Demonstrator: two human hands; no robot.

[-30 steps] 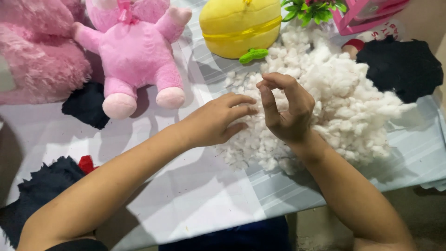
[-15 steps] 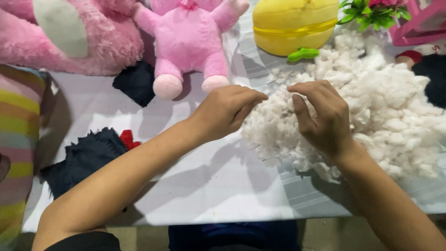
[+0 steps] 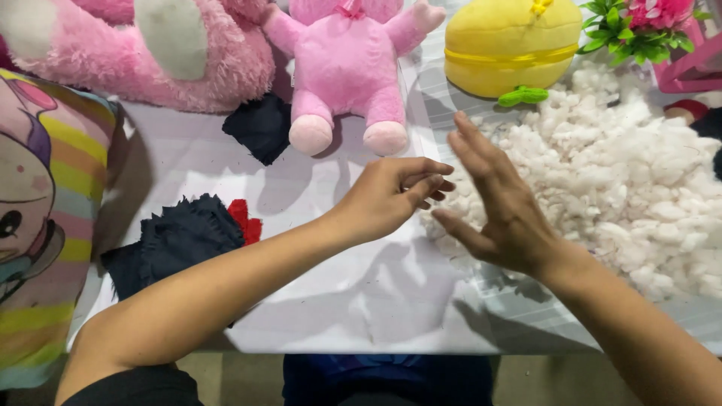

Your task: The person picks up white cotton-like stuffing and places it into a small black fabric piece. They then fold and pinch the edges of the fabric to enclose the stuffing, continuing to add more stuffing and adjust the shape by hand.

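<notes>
A big heap of white fluffy stuffing (image 3: 632,173) lies on the right of the white-covered table (image 3: 338,301). My right hand (image 3: 496,203) hovers at the heap's left edge, palm turned left, fingers straight and apart, holding nothing. My left hand (image 3: 391,195) is just to its left above the table, fingers loosely bent and pointing at the heap, with nothing visible in it. The two hands are close but apart.
A small pink plush toy (image 3: 346,68) sits at the back, a large pink furry one (image 3: 150,53) to its left, a yellow plush (image 3: 511,45) to its right. Dark cloth pieces (image 3: 259,128) (image 3: 180,233) lie on the left. A striped cushion (image 3: 37,225) fills the left edge; artificial flowers (image 3: 639,22) stand back right.
Both hands were bunched together in the stuffing; now they have lifted off it and the right hand's fingers have spread wide. The view has shifted to the left.
</notes>
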